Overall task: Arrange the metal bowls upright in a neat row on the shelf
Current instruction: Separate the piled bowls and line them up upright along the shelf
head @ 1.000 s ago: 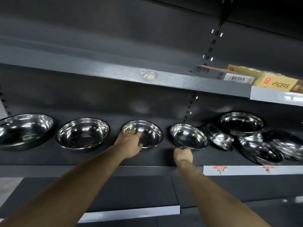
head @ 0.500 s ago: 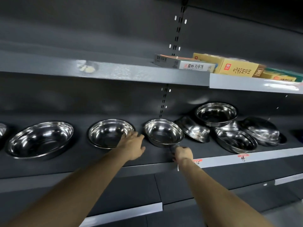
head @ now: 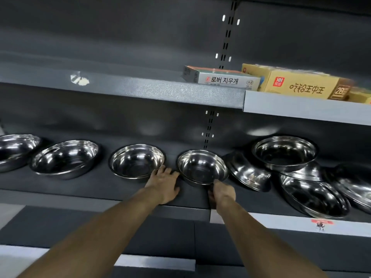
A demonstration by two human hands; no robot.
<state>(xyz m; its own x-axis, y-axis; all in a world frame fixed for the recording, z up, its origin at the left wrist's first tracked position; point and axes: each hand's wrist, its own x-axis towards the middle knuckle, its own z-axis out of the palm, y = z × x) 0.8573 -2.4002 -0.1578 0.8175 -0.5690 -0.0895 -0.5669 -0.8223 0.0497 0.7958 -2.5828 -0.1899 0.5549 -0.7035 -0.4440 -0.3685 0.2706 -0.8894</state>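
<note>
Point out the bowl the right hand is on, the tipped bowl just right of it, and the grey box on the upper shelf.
Held bowl [head: 201, 167], head view: inside bottom.
Tipped bowl [head: 248, 173], head view: outer wall.
Grey box [head: 224, 80], head view: printed front face.
Right hand [head: 222, 192], head view: back of hand.

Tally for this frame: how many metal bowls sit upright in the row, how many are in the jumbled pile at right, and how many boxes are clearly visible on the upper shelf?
Upright bowls in row: 4
Bowls in jumbled pile: at least 5; overlaps hide any others
Boxes on upper shelf: 2 clear, more cut off at the edge
Total: at least 11
</note>
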